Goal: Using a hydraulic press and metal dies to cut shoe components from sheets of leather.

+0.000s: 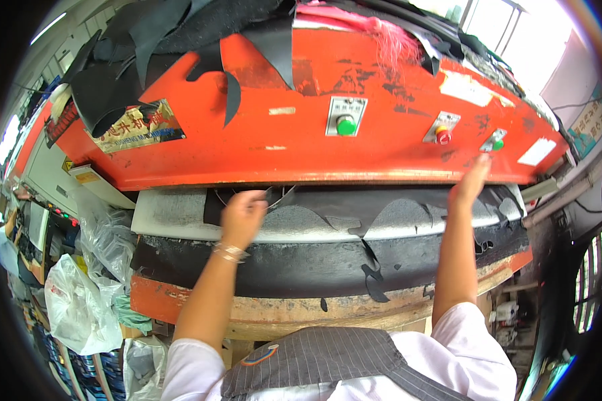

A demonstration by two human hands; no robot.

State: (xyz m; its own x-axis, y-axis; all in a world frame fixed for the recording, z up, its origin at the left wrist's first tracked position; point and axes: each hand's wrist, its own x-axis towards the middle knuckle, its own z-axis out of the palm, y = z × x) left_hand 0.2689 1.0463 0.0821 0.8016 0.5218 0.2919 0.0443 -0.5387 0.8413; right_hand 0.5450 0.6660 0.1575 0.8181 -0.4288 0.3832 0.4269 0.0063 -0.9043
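The left hand (243, 219), left of the frame's centre, is curled beside a thin strip (286, 196); blur hides whether it grips it. The right hand (471, 184), right of centre, is open, fingers extended just below a green button (497, 144), apparently to keep it within reach. The black sheet (341, 200) lies across the white board (167, 207) mid-frame, probably spread there for even support beneath.
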